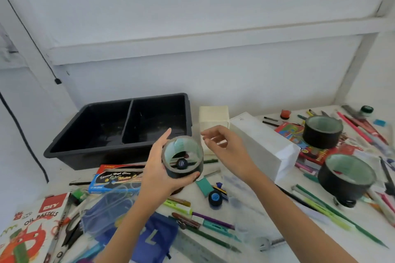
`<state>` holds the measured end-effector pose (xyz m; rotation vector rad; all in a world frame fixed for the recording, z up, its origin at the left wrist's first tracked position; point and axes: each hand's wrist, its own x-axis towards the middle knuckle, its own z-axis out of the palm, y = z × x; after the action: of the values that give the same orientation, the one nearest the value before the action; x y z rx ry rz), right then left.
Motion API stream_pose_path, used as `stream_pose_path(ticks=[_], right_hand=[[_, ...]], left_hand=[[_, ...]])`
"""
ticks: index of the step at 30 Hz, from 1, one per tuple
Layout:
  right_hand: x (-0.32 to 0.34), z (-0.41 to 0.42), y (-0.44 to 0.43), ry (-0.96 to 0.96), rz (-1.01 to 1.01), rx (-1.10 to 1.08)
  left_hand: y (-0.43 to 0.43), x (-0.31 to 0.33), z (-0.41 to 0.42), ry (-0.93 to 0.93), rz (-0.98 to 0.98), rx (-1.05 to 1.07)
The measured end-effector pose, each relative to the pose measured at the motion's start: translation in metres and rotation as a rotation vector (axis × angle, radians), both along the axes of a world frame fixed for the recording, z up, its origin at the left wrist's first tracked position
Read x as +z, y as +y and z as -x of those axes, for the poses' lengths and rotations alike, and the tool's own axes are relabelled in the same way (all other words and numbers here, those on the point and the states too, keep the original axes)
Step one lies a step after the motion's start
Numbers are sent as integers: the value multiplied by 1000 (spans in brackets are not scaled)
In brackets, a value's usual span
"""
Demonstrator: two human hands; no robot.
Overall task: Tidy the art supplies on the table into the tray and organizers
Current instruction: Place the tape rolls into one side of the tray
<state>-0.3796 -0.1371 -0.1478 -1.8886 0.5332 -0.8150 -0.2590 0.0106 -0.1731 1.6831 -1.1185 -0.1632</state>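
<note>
Black cup (181, 149) gripped by left hand (159, 168); right hand (226, 147) hovers beside.

The white table (342, 249) fills the lower half of the frame. At centre left stands a black tray (128, 152) with 2 compartments, and just right of it a cream box (213, 116) and a long white box (263, 143). Below the tray lie a blue paint box (115, 179) and, at lower left, an oil pastels box (32, 230). A blue pouch (154, 239) and a ruler (192, 247) sit at the bottom edge. A teal eraser (204, 186) and a blue-lidded jar (215, 197) lie at centre. At right stand 2 black round cups (322, 134) (346, 177) among scattered pens, with a long green pencil (342, 218) below them.
</note>
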Motion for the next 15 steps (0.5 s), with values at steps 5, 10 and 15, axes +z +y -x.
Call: stream_pose_path(ticks=[5, 10, 15], right_hand=[[8, 54, -22, -111, -2, -166], [3, 122, -49, -100, 94, -412], [-20, 186, -81, 228, 352, -742]], left_hand=[[-41, 19, 54, 77, 113, 13], [-86, 18, 110, 190, 148, -64], [-120, 12, 158, 253, 117, -151]])
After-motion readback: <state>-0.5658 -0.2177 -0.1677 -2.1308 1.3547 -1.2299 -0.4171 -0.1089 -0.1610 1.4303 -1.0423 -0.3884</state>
